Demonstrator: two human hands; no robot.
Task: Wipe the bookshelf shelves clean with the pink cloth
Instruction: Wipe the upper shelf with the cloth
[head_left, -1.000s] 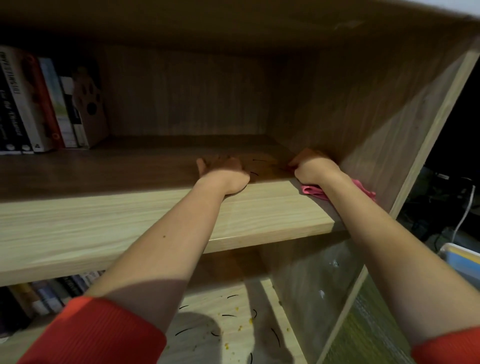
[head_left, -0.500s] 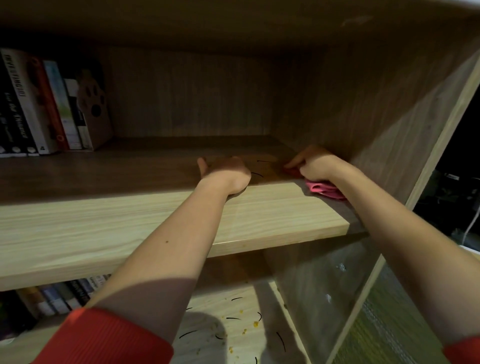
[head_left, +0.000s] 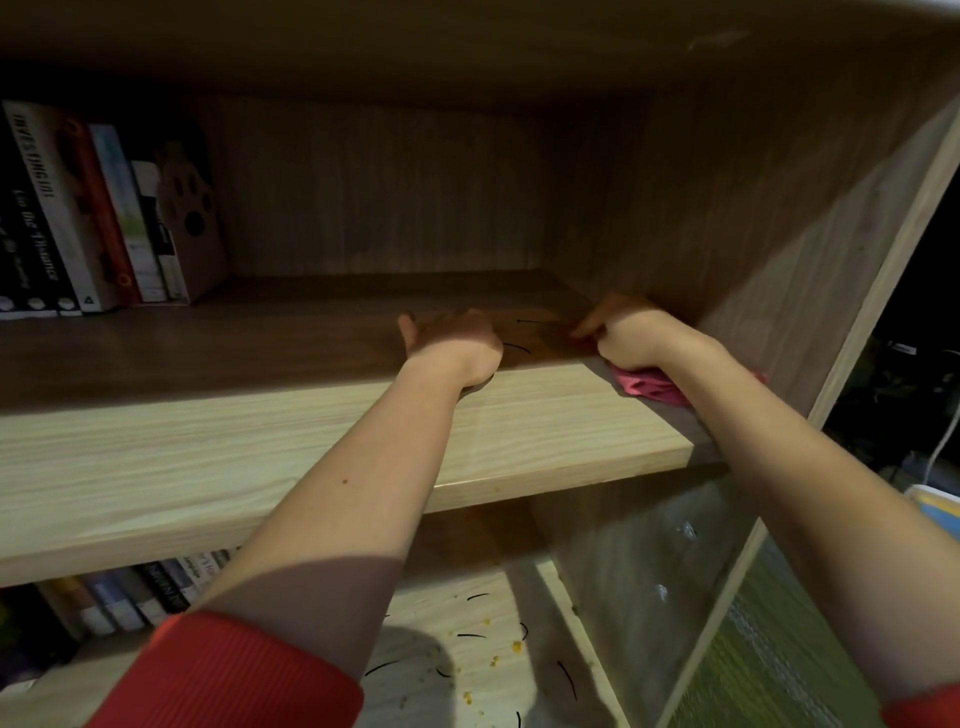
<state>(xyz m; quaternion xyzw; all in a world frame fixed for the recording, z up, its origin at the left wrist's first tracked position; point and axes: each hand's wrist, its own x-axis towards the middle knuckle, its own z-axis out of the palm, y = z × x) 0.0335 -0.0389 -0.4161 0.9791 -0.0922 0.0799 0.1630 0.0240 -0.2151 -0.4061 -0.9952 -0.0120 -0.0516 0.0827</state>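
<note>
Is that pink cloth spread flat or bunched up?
Bunched up: the pink cloth shows crumpled folds beneath the right hand.

Dim, shadowed, perhaps edge-warped.

Your shelf (head_left: 311, 441): pale wood-grain laminate, smooth, low-sheen | your cloth (head_left: 649, 385): pink, soft fabric | your sleeve (head_left: 234, 675): red ribbed knit

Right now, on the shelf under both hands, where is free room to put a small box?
The widest bare patch of the shelf lies between the books at the left and the left hand. Between that hand and the right hand, which grips the pink cloth, the gap is narrow and holds dark strands.
</note>
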